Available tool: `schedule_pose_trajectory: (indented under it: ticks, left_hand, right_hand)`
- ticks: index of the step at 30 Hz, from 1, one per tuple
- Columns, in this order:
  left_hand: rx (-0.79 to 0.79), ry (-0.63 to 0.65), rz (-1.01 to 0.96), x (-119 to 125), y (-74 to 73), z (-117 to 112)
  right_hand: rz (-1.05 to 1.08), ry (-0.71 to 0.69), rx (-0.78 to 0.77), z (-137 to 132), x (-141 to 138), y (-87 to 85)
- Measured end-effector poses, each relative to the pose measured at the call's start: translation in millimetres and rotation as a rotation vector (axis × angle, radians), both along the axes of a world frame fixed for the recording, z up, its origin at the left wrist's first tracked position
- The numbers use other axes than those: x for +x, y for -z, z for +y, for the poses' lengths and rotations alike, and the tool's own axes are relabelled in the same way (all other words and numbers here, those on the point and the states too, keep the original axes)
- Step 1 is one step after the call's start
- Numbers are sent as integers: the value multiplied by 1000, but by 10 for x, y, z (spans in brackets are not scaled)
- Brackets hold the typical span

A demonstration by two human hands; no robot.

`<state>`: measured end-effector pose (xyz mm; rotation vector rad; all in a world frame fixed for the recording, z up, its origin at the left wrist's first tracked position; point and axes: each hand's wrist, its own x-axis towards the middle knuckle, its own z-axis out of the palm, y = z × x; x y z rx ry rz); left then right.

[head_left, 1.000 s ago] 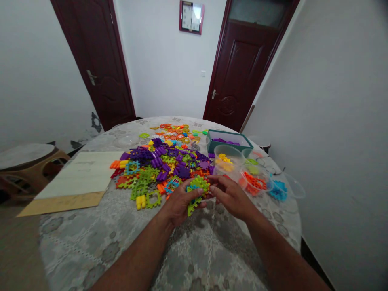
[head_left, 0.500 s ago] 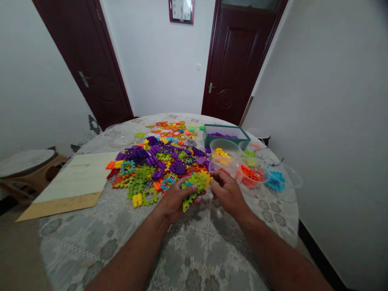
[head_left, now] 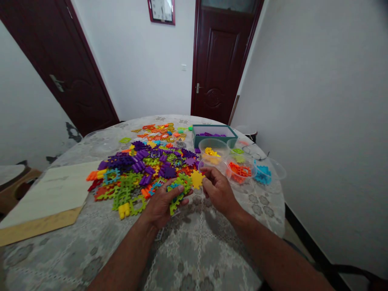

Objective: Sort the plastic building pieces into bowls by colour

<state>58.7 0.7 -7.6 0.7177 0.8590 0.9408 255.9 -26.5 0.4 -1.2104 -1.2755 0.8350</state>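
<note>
My left hand (head_left: 162, 204) is closed around a cluster of green interlocking plastic pieces (head_left: 181, 189) with some blue among them. Between the thumb and fingers of my right hand (head_left: 218, 190) is a flat yellow toothed piece (head_left: 197, 179), held beside the green cluster. Whether the yellow piece touches the green ones I cannot tell. Just beyond both hands lies a heap of mixed building pieces (head_left: 145, 161) in purple, green, orange, blue and yellow. Part of the cluster is hidden by my left fingers.
Clear plastic tubs hold yellow pieces (head_left: 212, 152), orange pieces (head_left: 239, 170) and blue pieces (head_left: 262, 174). A green-edged box (head_left: 232, 142) with purple pieces stands behind them. At left lies a large paper sheet (head_left: 51, 190). A patterned cloth (head_left: 184, 258) covers the round table.
The yellow piece has come away to the right from the green cluster, so a gap shows and more of it is visible. The whole view has shifted to the right.
</note>
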Motion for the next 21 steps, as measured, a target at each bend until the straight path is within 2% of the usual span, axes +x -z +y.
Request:
schedule_pose_trajectory:
  ticks: [6, 12, 21]
  left_hand:
    - [3, -1, -12, 4, 42, 16]
    - [-8, -37, -12, 12, -19, 0]
    - [15, -48, -23, 23, -49, -15]
  right_hand:
    - [114, -23, 7, -3, 23, -35]
    - [181, 9, 24, 38, 112, -48]
    - [105, 32, 39, 59, 175, -8]
